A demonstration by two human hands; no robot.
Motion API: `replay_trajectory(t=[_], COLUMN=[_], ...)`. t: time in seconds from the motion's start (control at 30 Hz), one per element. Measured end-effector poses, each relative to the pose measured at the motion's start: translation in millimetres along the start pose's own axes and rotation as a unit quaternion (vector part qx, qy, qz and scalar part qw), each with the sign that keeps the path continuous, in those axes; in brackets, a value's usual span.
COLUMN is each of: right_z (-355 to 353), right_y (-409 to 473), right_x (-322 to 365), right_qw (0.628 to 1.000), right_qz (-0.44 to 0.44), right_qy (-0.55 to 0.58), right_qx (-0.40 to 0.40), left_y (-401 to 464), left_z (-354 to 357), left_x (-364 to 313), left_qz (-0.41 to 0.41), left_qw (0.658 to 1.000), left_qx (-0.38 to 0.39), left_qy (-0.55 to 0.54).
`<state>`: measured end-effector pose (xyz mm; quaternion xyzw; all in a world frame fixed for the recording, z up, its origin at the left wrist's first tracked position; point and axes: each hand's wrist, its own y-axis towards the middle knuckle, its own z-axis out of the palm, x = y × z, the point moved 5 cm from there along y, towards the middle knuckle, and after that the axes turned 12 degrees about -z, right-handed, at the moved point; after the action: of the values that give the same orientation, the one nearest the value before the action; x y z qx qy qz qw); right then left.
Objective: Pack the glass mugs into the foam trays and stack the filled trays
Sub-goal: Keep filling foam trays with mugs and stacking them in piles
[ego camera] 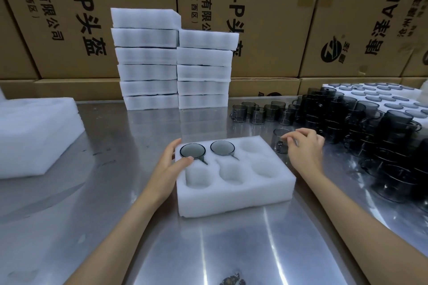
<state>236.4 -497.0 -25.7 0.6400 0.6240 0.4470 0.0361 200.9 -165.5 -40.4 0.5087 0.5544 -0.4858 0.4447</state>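
A white foam tray (234,194) with six round pockets lies on the steel table in front of me. Two smoky glass mugs sit in its back row: one in the left pocket (192,150), one in the middle pocket (222,147). The other pockets hold nothing. My left hand (170,164) rests against the tray's left edge, thumb touching the left mug's rim. My right hand (304,147) is just right of the tray, its fingers curled on a loose mug (279,140) standing on the table.
Two stacks of filled foam trays (148,58) (205,69) stand at the back. Many loose and stacked mugs (347,118) crowd the right side, with a large foam tray of mugs (379,97) behind. Foam sheets (34,134) lie left. Cardboard boxes form the back wall.
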Motion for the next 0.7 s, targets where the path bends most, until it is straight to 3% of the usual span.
replay_trajectory(t=[0.2, 0.27, 0.43, 0.53, 0.7], right_z=[1.8, -0.3, -23.9, -21.6, -5.0], right_y=[-1.1, -0.6, 3.5, 0.1, -7.4], right_x=[6.4, 13.3, 50.9, 75.1, 80.5], right_qw=[0.996, 0.997, 0.976, 0.958, 0.96], right_qz=[0.035, 0.024, -0.038, -0.083, -0.121], right_qy=[-0.04, -0.028, 0.213, 0.274, 0.216], right_qx=[0.076, 0.065, -0.017, 0.033, 0.131], left_y=[-0.6, -0.4, -1.2, -1.7, -3.0], left_z=[0.9, 0.5, 1.4, 1.4, 1.3], left_x=[0.5, 0.3, -1.8, -1.8, -2.0], left_qz=[0.001, 0.004, 0.008, 0.004, 0.002], left_qw=[1.0, 1.0, 1.0, 1.0, 1.0], left_qx=[0.006, 0.004, 0.001, 0.0, 0.003], left_qy=[0.0, 0.0, 0.003, 0.002, 0.005])
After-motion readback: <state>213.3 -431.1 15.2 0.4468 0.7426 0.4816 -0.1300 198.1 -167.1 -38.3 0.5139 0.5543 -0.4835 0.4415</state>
